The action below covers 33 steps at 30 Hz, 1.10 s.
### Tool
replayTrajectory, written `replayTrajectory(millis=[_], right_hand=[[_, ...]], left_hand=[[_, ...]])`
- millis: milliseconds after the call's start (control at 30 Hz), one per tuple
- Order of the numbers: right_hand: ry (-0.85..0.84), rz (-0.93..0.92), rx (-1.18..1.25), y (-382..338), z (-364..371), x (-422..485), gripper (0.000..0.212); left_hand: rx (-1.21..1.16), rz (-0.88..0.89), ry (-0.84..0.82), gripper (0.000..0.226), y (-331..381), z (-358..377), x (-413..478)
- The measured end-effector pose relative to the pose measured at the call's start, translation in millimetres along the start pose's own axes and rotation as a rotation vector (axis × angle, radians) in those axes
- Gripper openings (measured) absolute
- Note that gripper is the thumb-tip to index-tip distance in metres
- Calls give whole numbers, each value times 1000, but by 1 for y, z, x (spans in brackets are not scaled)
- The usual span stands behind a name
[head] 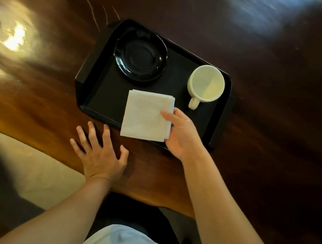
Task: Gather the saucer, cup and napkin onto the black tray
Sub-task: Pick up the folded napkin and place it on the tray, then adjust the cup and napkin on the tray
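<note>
A black tray (98,90) lies on the dark wooden table. A glossy black saucer (140,55) sits in the tray's far left part. A cream cup (206,83) stands upright in the right part, its handle pointing toward me. A folded white napkin (145,115) hangs over the tray's near rim, pinched at its right edge by my right hand (182,134), thumb on top. My left hand (100,152) rests flat on the table just in front of the tray, fingers spread, holding nothing.
The wooden table (259,125) stretches far and right of the tray, with bright light reflections at the left. Its near edge runs diagonally below my left hand. Pale floor (30,176) shows beyond that edge at lower left.
</note>
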State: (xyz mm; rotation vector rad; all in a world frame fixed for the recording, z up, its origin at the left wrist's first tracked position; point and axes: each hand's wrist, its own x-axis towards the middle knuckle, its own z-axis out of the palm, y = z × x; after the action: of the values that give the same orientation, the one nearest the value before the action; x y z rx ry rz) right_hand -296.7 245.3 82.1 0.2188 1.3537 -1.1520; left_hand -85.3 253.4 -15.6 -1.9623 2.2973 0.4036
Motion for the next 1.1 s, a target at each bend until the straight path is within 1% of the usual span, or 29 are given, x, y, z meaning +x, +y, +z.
replayTrajectory(millis=[100, 200, 267, 367, 533, 600, 867, 1033, 1100], right_hand=[[47, 53, 146, 20, 5, 10, 20], [143, 41, 221, 20, -5, 14, 30], [178, 28, 180, 17, -8, 16, 37], [203, -2, 108, 14, -8, 17, 37], [242, -48, 92, 14, -16, 16, 38], [245, -65, 49, 14, -22, 14, 40], [239, -75, -177, 11, -49, 0, 35], [377, -166, -137, -2, -57, 4, 29], [400, -210, -131, -11, -54, 5, 30]], left_hand=[[21, -7, -9, 79, -7, 1, 2], [14, 22, -11, 78, 0, 3, -4], [7, 24, -6, 78, 4, 3, -6], [2, 11, 4, 78, 3, 2, -3], [5, 4, 13, 78, 0, 1, -1], [3, 4, 16, 78, 1, 1, 0], [-2, 1, 19, 78, 2, 1, 0], [-1, 2, 16, 78, 1, 1, 0], [3, 1, 16, 78, 1, 1, 0]])
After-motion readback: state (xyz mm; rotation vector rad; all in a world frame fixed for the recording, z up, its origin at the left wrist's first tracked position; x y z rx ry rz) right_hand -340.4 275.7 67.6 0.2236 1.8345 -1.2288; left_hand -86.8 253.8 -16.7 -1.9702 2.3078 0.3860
